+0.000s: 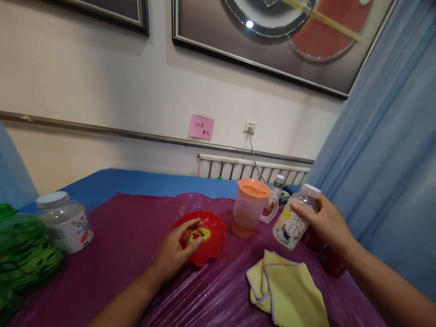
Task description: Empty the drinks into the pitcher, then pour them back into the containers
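Observation:
My right hand [322, 222] is wrapped round the upper part of a clear plastic jar [289, 229] with a white lid and a printed label, tilted a little. Over the left side of a red scalloped plate [216, 236] is my left hand [179, 247], its fingers curved and apart with nothing between them. A pitcher [245, 215] with an orange lid and amber liquid stands between the plate and the jar. Below the jar lies a folded yellow cloth [294, 290].
A second lidded jar [71, 227] and green-wrapped bottles [27, 254] stand at the left. Behind the pitcher are a small bottle [277, 184] and a can [284, 199]. Purple plastic [126, 245] covers the table; a blue curtain [384, 159] hangs at the right.

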Available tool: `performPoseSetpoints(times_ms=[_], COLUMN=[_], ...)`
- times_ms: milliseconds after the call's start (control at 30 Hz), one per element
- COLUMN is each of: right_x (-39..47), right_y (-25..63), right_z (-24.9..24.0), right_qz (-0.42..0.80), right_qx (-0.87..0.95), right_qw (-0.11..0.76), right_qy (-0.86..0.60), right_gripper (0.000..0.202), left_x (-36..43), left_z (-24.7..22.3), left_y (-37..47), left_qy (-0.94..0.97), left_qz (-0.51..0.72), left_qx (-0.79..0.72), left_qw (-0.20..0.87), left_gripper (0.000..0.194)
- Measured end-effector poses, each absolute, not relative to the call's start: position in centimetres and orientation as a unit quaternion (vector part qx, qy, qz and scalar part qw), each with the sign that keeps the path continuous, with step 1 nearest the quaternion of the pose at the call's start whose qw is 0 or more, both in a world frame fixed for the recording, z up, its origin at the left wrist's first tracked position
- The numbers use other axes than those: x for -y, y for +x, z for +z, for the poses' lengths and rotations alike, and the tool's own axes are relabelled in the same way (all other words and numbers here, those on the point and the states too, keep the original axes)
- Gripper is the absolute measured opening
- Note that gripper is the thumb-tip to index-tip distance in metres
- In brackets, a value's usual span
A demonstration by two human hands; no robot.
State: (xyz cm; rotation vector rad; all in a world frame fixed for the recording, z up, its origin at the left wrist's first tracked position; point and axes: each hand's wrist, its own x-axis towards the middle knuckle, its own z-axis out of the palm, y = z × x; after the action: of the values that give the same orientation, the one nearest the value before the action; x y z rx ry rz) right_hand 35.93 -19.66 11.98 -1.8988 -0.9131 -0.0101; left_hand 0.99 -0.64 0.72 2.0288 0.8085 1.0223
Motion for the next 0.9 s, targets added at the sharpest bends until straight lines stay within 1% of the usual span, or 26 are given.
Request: performPoseSetpoints(times_ms=[33,100,233,300,433,600,900], right_x=[19.4,18.3,14.7,12.9,10.0,8.0,8.5], right_y=[37.7,40.6,43.9,44.5,44.6,44.4,43.9], right_z=[11.6,10.5,8.2,7.3,5.5,4.0,3.6], right_qz=[-0.037,-0.063,-0.064,-0.054,-0.041,-0.042,-0.060], right_qx=[0.359,0.338,0.284,0.271,0.262,0.247,0.280], right_qw=[0.472,0.427,0.326,0.302,0.291,0.285,0.301], right_qy=[-0.804,-0.836,-0.900,-0.912,-0.919,-0.925,-0.910], right_gripper=[0.072,0.076,0.076,0.074,0.070,0.075,0.059], left_x=[0.7,0.7,0.4,0.1,-0.3,-0.1,0.5], left_z=[0.9,1.3,1.7,1.6,1.1,1.0,0.6], left_y=[1.1,1.2,1.2,1.2,1.1,1.0,1.1], left_qy=[0.784,0.780,0.777,0.778,0.780,0.778,0.770], left_qz=[0.401,0.407,0.401,0.393,0.387,0.388,0.388], left_qx=[-0.318,-0.329,-0.342,-0.344,-0.342,-0.343,-0.331], left_qw=[0.352,0.344,0.344,0.349,0.353,0.355,0.385], left_gripper=[0.048,0.044,0.041,0.041,0.037,0.036,0.033])
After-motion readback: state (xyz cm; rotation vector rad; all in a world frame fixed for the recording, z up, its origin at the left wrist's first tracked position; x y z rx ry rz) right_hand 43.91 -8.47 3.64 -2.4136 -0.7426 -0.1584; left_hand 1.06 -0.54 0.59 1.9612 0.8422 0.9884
